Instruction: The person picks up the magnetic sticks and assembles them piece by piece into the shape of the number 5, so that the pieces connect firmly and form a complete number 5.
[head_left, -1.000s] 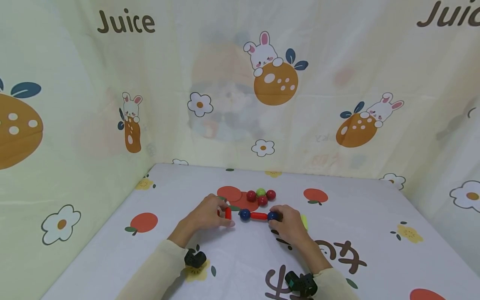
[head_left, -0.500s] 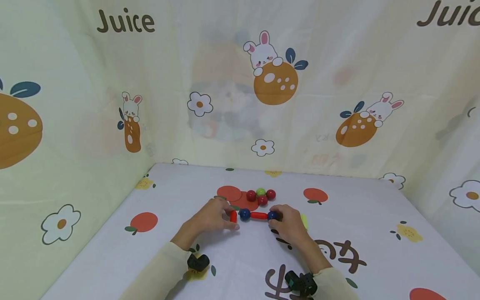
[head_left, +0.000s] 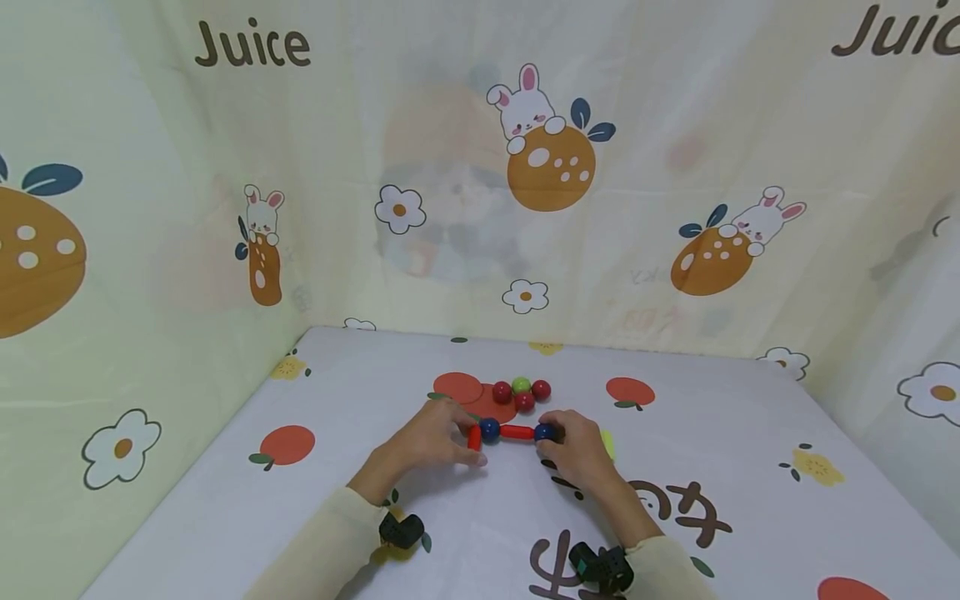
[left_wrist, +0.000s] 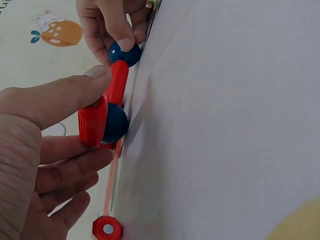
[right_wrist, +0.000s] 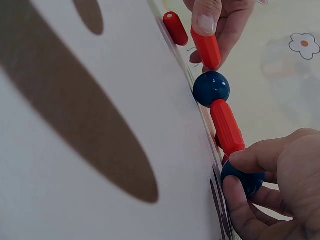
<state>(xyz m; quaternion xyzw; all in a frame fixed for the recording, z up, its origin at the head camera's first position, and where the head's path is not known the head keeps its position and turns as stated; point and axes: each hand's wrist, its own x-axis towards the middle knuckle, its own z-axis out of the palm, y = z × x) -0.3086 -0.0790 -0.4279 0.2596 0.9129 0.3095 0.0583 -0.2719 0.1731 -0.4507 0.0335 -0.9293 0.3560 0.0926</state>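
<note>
The left hand [head_left: 431,435] pinches a red rod [left_wrist: 92,125] against a blue ball [head_left: 490,429]; to that hand's right, a second rod [head_left: 517,432] leads to a second ball [right_wrist: 251,183], gripped by the right hand [head_left: 576,448].

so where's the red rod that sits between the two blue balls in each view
Head: the red rod lies nearly level, below centre and slightly right.
Left wrist: the red rod slants steeply in the upper left.
Right wrist: the red rod slants at about mid-height, right of centre.
Shared landmark: the blue ball in the right grip, at one end of the rod.
</note>
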